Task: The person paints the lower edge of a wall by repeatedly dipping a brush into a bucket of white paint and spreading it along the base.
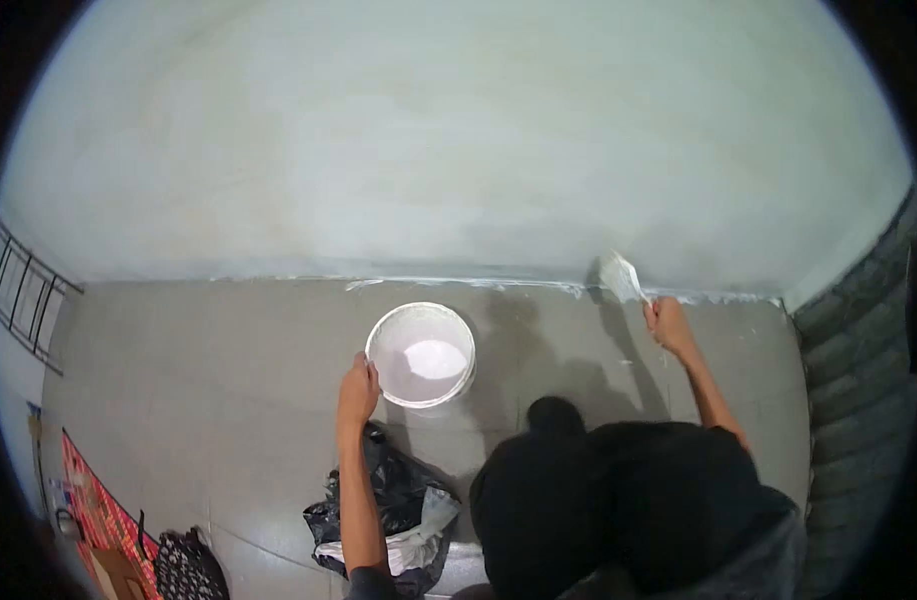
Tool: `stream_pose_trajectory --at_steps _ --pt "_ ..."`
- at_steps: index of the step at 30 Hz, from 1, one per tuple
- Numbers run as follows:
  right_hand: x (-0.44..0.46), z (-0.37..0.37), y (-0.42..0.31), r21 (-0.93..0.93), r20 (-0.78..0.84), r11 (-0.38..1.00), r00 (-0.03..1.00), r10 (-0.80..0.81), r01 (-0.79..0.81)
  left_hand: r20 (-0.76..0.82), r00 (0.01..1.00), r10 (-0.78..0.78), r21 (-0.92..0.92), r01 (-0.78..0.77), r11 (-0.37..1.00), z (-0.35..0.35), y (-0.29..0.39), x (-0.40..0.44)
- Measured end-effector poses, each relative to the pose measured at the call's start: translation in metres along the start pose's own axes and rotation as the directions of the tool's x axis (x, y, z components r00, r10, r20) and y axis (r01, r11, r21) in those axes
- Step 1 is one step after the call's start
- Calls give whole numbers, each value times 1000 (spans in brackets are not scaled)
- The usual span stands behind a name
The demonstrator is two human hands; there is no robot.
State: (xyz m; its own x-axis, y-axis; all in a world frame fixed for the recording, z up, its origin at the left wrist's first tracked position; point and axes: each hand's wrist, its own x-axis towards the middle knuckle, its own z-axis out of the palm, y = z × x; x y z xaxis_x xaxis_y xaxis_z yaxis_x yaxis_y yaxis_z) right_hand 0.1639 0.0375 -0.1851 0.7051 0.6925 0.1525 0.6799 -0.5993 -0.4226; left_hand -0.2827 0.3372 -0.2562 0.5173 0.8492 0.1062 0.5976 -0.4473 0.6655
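The right hand (666, 324) is gripping the handle of a paintbrush (620, 277), and its pale bristles are pointing up toward the foot of the whitish wall (458, 140); whether they are touching it is hard to tell. White smears (418, 281) are running along the line where the wall is meeting the grey tiled floor (218, 400). The left hand (357, 391) is holding the rim of a white bucket (418, 318), which is standing upright on the tiles with white paint (436, 359) lying inside. A crumpled black plastic bag (383, 480) is lying beneath the left forearm, near the bucket. Dark-clothed knees (618, 490) are showing below the brush.
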Motion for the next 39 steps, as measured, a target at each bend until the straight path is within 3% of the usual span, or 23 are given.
stream_pose_trajectory --at_steps 2,5,8,11,13,15,17,20,22,23,26,33,35,37,39 --pt "-7 -51 -27 -33 85 989 987 -139 142 112 993 -31 -54 37 998 12 24 9" --pt "-2 -104 -74 17 208 942 920 -332 336 133 990 -56 -49 63 997 36 40 14" --pt "31 -138 -103 102 483 896 766 -424 432 163 986 21 16 -24 1000 44 61 21" --pt "41 -145 -119 144 671 864 595 -444 483 212 974 -86 1 87 996 50 77 19" --pt "40 -136 -98 217 511 715 547 -663 664 188 980 -67 0 68 998 61 91 8" --pt "38 -101 -66 392 287 605 532 -796 694 153 987 -49 28 45 999 77 100 0" --pt "35 -94 -51 345 315 534 441 -841 772 69 998 -11 86 5 996 97 122 -17" --pt "29 -114 -30 391 539 710 479 -693 586 -28 999 21 152 -16 988 120 166 -40" --pt "44 -108 -28 439 571 723 456 -683 534 -26 998 56 182 -50 982 121 185 -47" --pt "45 -103 -20 460 585 723 436 -684 515 -17 1000 -7 152 10 988 129 192 -59" --pt "47 -105 3 443 587 734 451 -672 515 43 988 -147 106 142 984 143 229 -80" --pt "-1 -121 74 420 625 681 354 -696 600 5 1000 -10 196 9 981 191 277 -168" --pt "-12 -129 88 434 602 645 330 -727 629 50 997 -51 199 40 979 198 297 -196" --pt "-21 -148 102 489 588 654 336 -736 577 128 984 -123 158 102 982 201 318 -198" --pt "-35 -158 119 517 586 676 358 -727 525 148 987 -68 207 37 978 208 318 -207"
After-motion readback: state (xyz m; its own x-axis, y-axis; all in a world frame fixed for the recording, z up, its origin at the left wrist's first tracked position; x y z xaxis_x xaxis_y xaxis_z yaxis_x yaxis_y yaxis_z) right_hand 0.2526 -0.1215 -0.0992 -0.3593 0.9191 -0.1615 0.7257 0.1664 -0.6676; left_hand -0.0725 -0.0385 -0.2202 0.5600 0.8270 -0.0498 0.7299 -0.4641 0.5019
